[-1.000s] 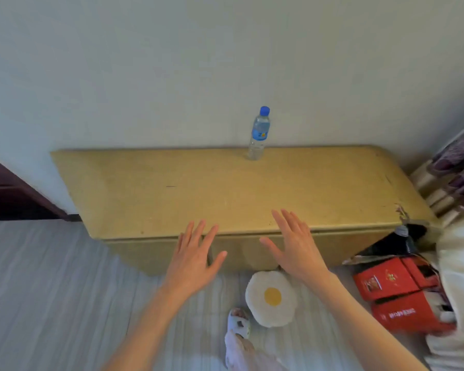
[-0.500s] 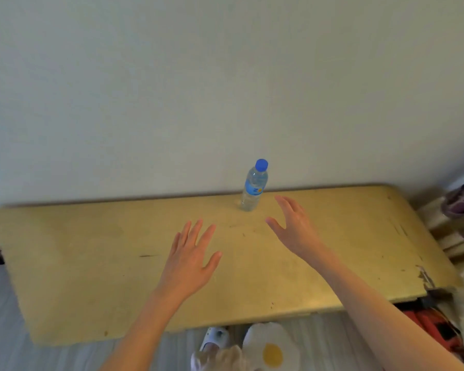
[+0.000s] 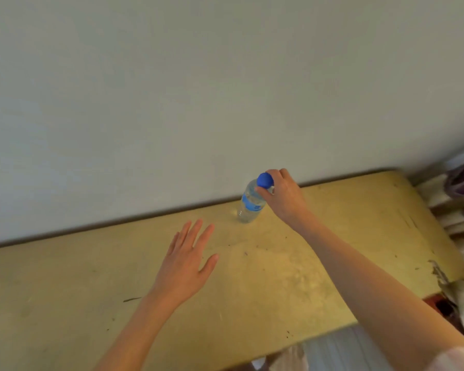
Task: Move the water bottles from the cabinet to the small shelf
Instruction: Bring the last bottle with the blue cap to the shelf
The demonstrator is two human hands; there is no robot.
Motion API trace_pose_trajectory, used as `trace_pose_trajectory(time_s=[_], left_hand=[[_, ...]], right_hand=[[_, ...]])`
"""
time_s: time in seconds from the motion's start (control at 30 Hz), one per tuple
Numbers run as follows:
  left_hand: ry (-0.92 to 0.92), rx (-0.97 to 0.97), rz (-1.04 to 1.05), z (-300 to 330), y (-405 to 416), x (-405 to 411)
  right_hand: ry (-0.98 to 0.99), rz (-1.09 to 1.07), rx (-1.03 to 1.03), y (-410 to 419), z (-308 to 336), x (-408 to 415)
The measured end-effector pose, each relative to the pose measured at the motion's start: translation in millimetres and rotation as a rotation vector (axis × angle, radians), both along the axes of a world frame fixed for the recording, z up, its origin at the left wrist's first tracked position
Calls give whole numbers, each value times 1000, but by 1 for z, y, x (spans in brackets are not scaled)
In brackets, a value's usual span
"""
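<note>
Right of centre, the right hand (image 3: pixel 283 195) grips a clear plastic blue-capped water bottle (image 3: pixel 249 203) at its stiff neck; likely light, slippery lower down.

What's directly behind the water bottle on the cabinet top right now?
Only the plain wall stands behind the water bottle, near the cabinet top's back edge. The right hand grips its neck below the blue cap, covering whatever lies just to the right.
</note>
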State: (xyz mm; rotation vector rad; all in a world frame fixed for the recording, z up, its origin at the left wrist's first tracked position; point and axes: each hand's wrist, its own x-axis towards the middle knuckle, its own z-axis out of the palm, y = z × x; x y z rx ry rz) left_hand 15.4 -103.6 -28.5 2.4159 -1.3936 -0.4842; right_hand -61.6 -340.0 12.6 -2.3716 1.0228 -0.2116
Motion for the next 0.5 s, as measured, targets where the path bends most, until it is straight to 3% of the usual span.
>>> trace_pose_trajectory(time_s=[0.3,0.5], left_hand=[[112,-65,-136,11,-26,-24],[99,-74,-439,21,-41,-75]], right_hand=[[-126,-112,41,38,-5,-86],[-110,-202,36,84,16,-194]])
